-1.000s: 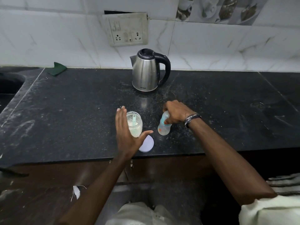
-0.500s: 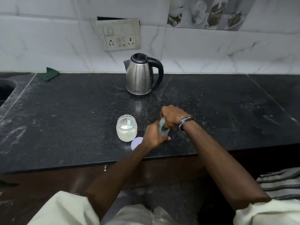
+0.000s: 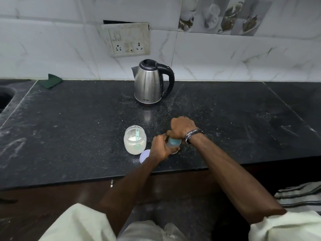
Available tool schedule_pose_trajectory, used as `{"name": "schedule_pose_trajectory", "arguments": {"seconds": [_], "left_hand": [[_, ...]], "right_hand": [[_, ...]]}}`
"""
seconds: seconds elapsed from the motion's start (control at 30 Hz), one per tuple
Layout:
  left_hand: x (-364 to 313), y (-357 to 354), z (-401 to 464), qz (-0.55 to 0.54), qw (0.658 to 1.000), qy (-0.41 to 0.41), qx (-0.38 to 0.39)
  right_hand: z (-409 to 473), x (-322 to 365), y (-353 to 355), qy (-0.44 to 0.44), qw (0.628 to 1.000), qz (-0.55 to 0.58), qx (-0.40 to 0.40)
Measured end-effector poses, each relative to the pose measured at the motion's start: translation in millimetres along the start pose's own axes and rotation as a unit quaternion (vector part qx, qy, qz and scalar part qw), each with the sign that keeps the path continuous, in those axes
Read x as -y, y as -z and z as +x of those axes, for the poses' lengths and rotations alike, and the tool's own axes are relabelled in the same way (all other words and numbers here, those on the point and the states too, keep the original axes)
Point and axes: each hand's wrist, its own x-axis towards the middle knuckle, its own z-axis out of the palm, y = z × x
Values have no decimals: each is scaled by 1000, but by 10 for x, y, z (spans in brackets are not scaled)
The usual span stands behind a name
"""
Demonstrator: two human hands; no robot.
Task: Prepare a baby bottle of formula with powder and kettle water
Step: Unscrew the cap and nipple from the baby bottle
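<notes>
A small baby bottle (image 3: pixel 174 142) with a blue collar stands on the black countertop (image 3: pixel 69 129), mostly covered by my hands. My left hand (image 3: pixel 160 148) wraps its lower body. Over the bottle's top, my right hand (image 3: pixel 182 127) is closed on the cap. Just left of the bottle stands an open clear jar of white powder (image 3: pixel 135 140) with a light green scoop inside. The jar's pale round lid (image 3: pixel 145 156) lies flat by my left wrist. A steel kettle (image 3: pixel 150 83) with a black handle stands behind, near the wall.
A green cloth (image 3: pixel 50 81) lies at the back left by the wall. A sink opening (image 3: pixel 4 98) is at the far left. A socket panel (image 3: pixel 127 40) is on the tiled wall above the kettle. The counter's front edge runs just below my hands.
My left hand left the powder jar and moved right to grip the bottle's body. My right hand stayed on the bottle's top. The view shifted slightly.
</notes>
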Motion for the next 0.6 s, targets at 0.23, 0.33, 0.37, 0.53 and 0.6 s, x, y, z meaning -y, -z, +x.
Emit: {"name": "schedule_pose_trajectory", "arguments": {"seconds": [0.23, 0.33, 0.37, 0.53, 0.6], "left_hand": [[31, 24, 18, -1, 1000, -18, 11], [34, 20, 10, -11, 999, -31, 8], [35, 18, 8, -15, 999, -31, 7], [71, 5, 20, -14, 999, -28, 9], [72, 5, 18, -10, 1000, -28, 4]], "right_hand": [[-13, -19, 199, 82, 993, -85, 11], [48, -176, 339, 63, 997, -23, 34], [88, -252, 379, 51, 998, 7, 42], [212, -627, 357, -18, 991, 132, 6], [261, -751, 203, -52, 983, 176, -24]]}}
